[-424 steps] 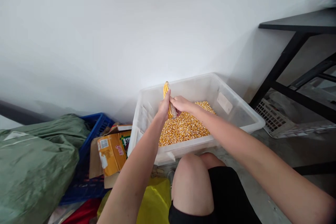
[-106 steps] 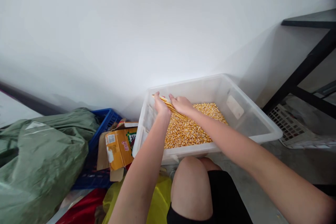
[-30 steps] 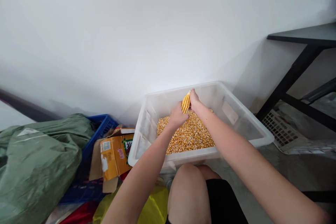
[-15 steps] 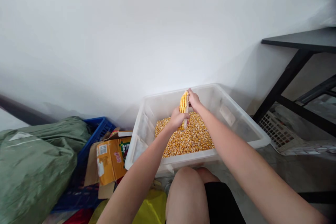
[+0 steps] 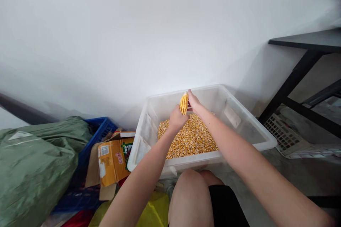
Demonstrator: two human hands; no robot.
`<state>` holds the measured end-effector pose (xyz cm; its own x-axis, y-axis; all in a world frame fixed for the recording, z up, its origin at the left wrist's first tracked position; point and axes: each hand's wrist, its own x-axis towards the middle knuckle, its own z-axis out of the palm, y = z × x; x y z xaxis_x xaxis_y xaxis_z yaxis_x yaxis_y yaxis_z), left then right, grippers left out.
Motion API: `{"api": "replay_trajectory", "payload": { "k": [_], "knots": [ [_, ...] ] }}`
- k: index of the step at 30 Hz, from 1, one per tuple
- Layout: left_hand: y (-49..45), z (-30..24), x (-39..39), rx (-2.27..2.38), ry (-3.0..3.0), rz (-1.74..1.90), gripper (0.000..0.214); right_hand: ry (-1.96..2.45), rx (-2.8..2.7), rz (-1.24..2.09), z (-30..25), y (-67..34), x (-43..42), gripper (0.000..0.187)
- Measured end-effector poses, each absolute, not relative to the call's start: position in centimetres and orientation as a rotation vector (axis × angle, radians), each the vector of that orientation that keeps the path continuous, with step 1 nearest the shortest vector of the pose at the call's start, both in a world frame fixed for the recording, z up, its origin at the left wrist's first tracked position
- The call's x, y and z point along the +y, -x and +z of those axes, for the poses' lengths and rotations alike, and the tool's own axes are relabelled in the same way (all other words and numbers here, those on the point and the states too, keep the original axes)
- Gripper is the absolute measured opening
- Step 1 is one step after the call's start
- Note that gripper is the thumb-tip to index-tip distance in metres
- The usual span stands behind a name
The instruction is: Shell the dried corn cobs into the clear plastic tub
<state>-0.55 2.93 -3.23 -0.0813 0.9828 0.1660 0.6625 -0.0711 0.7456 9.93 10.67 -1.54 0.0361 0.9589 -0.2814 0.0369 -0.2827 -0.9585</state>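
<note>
Above the loose kernels (image 5: 194, 138) in a translucent white plastic bin (image 5: 241, 127), I hold an ear of corn (image 5: 183, 104) upright, slightly tilted. Yellow kernels cover the side facing me. My left hand (image 5: 178, 117) is wrapped round its lower part. My right hand (image 5: 194, 103) is closed against the ear's right side near the top, its thumb pointing up and its other fingers partly behind the ear. The ear's right side is mostly hidden from this angle.
A white wall (image 5: 160, 35) rises behind the bin. To the left are a torn cardboard box (image 5: 113, 163), a blue crate (image 5: 102, 127) and a green sack (image 5: 39, 163). A black table (image 5: 306, 40) and a white basket (image 5: 283, 136) stand at the right. My knees touch near the bin's front.
The ear has turned in my hands, so its bare pale strip no longer shows. My right hand has shifted slightly left along with the ear.
</note>
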Motion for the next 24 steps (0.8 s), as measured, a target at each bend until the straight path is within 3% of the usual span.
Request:
{"api": "replay_trajectory", "payload": {
  "k": [4, 7, 16, 19, 24],
  "knots": [
    [-0.9, -2.8, 2.1, 1.820, -1.792, 0.855, 0.053, 1.766, -1.213, 0.998, -1.5, -9.1, 10.3, 0.080],
    [-1.2, -2.7, 2.1, 1.842, -1.748, 0.835, 0.056, 1.786, -1.327, 0.903, -1.4, -9.7, 10.2, 0.083],
    [-1.8, -3.2, 2.3, 1.569, -1.391, 1.126, 0.049, 1.629, -1.468, 0.806, -0.8, -10.6, 9.9, 0.065],
    [-2.0, -2.6, 2.2, 1.408, -1.343, 1.103, 0.046, 1.518, -1.378, 0.897, -1.5, -11.0, 10.5, 0.058],
    [-1.2, -2.2, 2.5, 1.364, -1.267, 1.073, 0.053, 1.323, -1.113, 1.417, -2.3, -11.9, 11.2, 0.042]
  ]
}}
